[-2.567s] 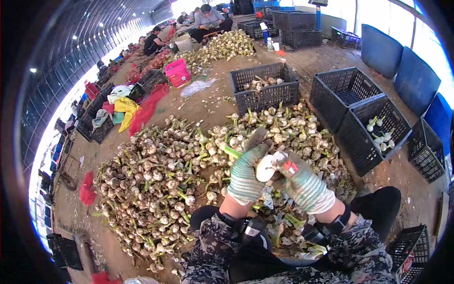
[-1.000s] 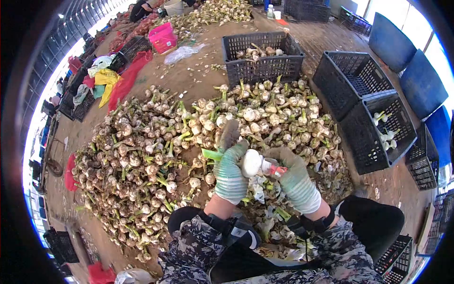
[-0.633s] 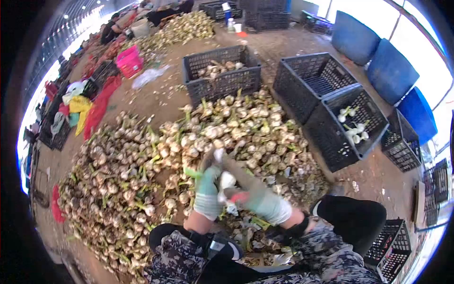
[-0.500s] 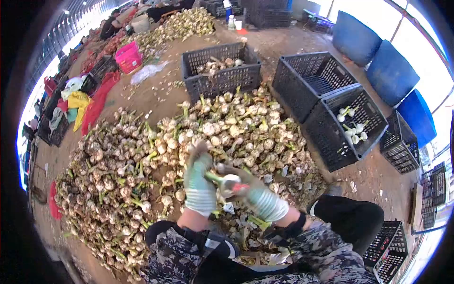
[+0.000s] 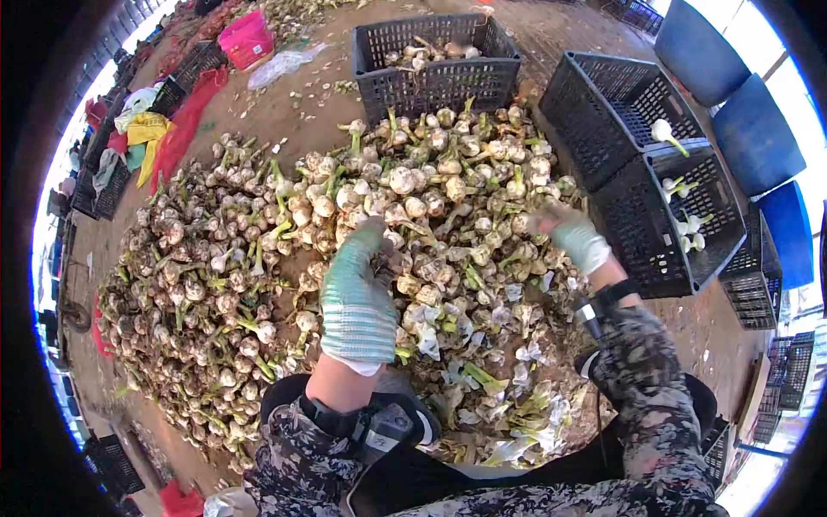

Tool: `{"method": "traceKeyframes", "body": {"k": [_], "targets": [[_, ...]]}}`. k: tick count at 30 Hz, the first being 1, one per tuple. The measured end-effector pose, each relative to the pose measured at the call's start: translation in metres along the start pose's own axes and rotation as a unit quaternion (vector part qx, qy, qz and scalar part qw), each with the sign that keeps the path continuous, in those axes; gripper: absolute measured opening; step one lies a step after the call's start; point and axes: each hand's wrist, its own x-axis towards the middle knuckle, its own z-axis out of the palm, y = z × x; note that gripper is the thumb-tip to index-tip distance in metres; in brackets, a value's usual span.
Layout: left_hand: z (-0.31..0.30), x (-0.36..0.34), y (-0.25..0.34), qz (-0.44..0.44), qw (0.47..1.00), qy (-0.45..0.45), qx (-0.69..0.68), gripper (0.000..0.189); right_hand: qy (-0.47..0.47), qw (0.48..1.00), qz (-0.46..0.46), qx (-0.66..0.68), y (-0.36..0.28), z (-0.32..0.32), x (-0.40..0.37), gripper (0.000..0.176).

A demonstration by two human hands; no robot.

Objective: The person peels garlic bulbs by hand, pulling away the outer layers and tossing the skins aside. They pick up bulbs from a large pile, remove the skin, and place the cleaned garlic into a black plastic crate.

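Note:
My left hand point(image 5: 357, 289), in a green-and-white striped glove, reaches over the heap of garlic bulbs point(image 5: 215, 284). Its fingers are apart, tips right at the bulbs, and nothing shows in its grasp. To the right, my right hand point(image 5: 568, 234), in a similar glove, is stretched out above the heap's edge with blurred fingertips and no bulb in it. A clean white garlic bulb point(image 5: 662, 131) with a green stem overlaps the rim between two black crates. Several cleaned bulbs point(image 5: 689, 226) lie in the nearer crate point(image 5: 642, 228).
A black crate point(image 5: 439, 86) with some garlic stands behind the heap. Loose peelings point(image 5: 525, 422) litter the ground between my feet. At the right are blue barrels point(image 5: 758, 133) and more black crates point(image 5: 751, 289). A pink basket point(image 5: 245, 40) and red netting point(image 5: 185, 129) lie at the left.
The white bulb that was between my hands is now over by the crates. My right hand has swung out rightward; my left has come to the heap. The view has tilted down.

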Motion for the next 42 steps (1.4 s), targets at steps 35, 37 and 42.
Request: {"method": "traceKeyframes", "body": {"k": [35, 37, 42], "targets": [[-0.012, -0.05, 0.011, -0.207, 0.938, -0.271, -0.069, 0.036, -0.021, 0.799, -0.247, 0.548, -0.129, 0.066, -0.166, 0.047], [-0.021, -0.034, -0.008, -0.078, 0.968, -0.238, 0.013, 0.035, 0.078, 0.841, -0.288, 0.452, -0.12, 0.07, -0.162, 0.048], [-0.007, -0.049, 0.012, 0.224, 0.907, -0.2, 0.297, 0.043, -0.067, 0.737, -0.218, 0.637, -0.112, 0.064, -0.18, 0.044]]}}
